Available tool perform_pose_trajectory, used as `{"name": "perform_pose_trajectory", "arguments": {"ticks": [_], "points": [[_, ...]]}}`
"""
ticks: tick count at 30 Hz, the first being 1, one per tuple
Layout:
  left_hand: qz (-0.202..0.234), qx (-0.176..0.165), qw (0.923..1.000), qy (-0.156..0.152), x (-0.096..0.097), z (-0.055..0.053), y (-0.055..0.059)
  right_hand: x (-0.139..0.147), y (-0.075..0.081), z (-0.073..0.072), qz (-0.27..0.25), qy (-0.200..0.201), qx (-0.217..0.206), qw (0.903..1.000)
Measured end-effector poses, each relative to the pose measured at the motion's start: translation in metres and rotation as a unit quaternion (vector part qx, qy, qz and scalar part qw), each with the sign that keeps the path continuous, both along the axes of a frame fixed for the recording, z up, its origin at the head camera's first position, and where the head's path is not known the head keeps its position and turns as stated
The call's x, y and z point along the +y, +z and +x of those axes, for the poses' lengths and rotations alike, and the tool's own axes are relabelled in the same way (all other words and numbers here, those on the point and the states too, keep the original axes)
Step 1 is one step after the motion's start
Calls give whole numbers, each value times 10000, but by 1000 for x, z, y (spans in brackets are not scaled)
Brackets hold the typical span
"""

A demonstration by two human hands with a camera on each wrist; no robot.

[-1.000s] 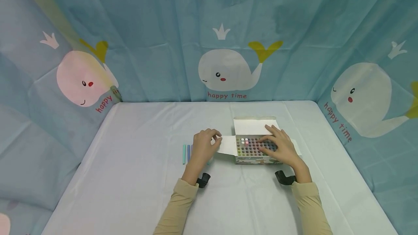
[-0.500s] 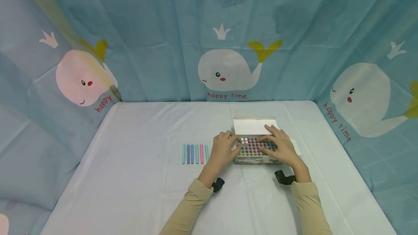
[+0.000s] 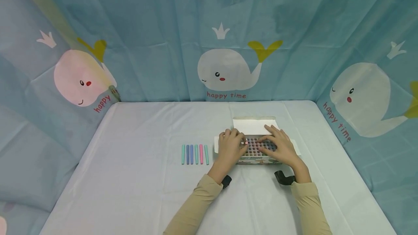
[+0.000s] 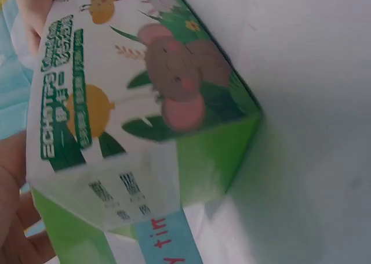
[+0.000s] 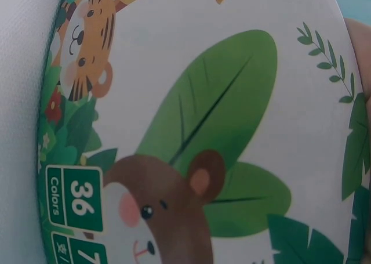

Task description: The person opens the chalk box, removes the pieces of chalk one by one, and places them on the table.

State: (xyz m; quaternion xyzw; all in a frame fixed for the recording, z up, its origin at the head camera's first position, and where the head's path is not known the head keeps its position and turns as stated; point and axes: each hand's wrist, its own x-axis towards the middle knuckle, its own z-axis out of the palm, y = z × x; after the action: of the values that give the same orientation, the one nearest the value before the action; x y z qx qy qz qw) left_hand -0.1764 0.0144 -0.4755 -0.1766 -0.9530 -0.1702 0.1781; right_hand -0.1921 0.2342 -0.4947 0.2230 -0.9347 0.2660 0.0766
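Observation:
An open cardboard box (image 3: pixel 258 160) with animal pictures holds chalk-like sticks upright in a grid of holes. My left hand (image 3: pixel 230 148) is over its left part, thumb and fingertips around a few white and pink stick ends (image 3: pixel 246 142). Whether they pinch one is hidden. My right hand (image 3: pixel 282 146) rests over the right part, thumb and forefinger apart and another finger touching the raised lid (image 3: pixel 251 126). In the left wrist view, the box's printed front (image 4: pixel 185 72) shows, with left-hand fingers at the left edge. Its front (image 5: pixel 243 130) fills the right wrist view.
Left of the box, several sticks lie in a row on the white cloth, among them a pink stick (image 3: pixel 201 154) and a blue stick (image 3: pixel 191 154). Box flaps stick out at the left (image 3: pixel 216 144) and right (image 3: pixel 295 147). A blue whale-print curtain (image 3: pixel 156 71) stands behind the table.
My left hand has moved right from the box's left flap to over the stick ends, uncovering the row of loose sticks. My right hand has stayed in place.

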Motion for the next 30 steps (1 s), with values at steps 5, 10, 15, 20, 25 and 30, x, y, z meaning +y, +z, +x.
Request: {"name": "perform_pose_trajectory", "arguments": {"ticks": [5,10,15,20,25,30], "points": [[87,-109,9998,135,2,0,3,-1,0,0,10,10,0,10000],[569,-288,9977,209,2,0,7,-2,-1,1,18,24,2,10000],[1052,-362,9937,100,2,-1,7,-1,-2,2,44,10,-54,10000],[1521,-452,9873,-21,1,-2,9,0,-3,2,47,-1,-13,10000],[2202,-424,9745,-29,-2,-3,14,0,-2,1,38,7,54,10000],[2904,-249,9565,-107,-8,-3,19,0,-3,0,27,12,79,10000]]}}
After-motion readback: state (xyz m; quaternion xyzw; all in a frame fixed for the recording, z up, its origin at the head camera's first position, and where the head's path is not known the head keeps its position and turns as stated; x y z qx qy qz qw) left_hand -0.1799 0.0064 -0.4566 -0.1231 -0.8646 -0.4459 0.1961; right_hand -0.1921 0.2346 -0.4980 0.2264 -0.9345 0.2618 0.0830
